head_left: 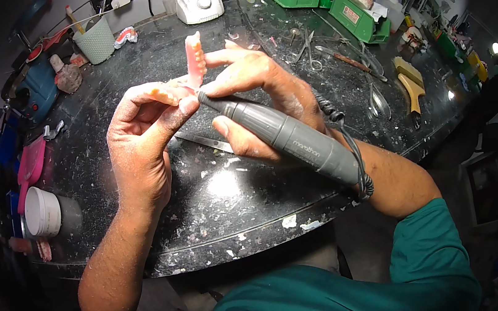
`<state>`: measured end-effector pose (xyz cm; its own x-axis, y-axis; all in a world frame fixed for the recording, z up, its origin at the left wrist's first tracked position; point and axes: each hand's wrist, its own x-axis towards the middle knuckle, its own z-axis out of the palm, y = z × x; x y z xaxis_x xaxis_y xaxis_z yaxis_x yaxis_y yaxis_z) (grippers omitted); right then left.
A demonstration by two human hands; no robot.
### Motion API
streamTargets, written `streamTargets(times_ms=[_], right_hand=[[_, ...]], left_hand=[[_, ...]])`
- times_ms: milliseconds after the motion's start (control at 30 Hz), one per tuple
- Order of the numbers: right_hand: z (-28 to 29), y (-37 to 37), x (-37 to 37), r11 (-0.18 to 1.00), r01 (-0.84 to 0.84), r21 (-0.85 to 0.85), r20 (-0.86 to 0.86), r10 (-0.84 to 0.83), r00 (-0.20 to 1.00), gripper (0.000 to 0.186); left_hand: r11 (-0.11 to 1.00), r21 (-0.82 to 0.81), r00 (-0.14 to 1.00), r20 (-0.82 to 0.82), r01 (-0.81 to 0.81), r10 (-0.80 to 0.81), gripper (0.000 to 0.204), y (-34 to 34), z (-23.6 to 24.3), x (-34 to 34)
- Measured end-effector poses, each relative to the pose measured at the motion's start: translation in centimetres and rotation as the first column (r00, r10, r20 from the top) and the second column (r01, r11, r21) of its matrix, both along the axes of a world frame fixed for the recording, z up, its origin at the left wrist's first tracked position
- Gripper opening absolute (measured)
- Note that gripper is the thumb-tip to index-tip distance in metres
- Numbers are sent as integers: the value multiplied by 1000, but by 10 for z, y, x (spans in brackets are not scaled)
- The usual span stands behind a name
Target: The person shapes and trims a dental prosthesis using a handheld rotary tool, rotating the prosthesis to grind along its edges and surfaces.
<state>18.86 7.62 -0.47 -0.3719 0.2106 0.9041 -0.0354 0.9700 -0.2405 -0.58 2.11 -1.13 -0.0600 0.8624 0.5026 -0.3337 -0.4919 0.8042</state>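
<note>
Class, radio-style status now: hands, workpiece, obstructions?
Left hand pinching pink denture. Right hand gripping grey handpiece, tip at denture. Nothing between them; metal blade lies on bench beneath.

Dental lab: dentures (195, 59), tool-strewn bench (227, 183).

Over a dusty black stone worktop (225, 214), the left hand (142, 144) grips a pink acrylic denture (194, 59) while the right hand (260, 92) presses a grey cylindrical rotary handpiece (287, 135) against it.

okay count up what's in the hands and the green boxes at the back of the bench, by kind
Pink dentures: 1, in the left hand
Grey handpieces: 1, in the right hand
Green boxes: 2
Total: 4
</note>
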Motion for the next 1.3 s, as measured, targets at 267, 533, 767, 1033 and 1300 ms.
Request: streamTargets(times_ms=[267, 533, 767, 1033, 1300], right_hand=[[-5, 4, 3, 995, -88, -42, -35, 87, 996, 39], [1, 1, 3, 996, -63, 55, 51, 60, 997, 40], [-2, 1, 2, 997, -73, 31, 44, 72, 996, 41], [-1, 2, 1, 992, -121, 37, 36, 119, 992, 42], [0, 0, -1, 991, -129, 41, 22, 129, 991, 44]], left_hand=[[998, -42, 997, 53, 52, -50, 14, 0, 3, 0], [1000, 24, 1000, 1, -14, 14, 16, -2, 2, 0], [999, 47, 999, -18, -28, 29, 18, -1, -3, -2], [995, 53, 995, -48, -81, 84, 16, -1, -2, -1], [996, 41, 994, -67, -81, 84, 14, -2, -2, -3]])
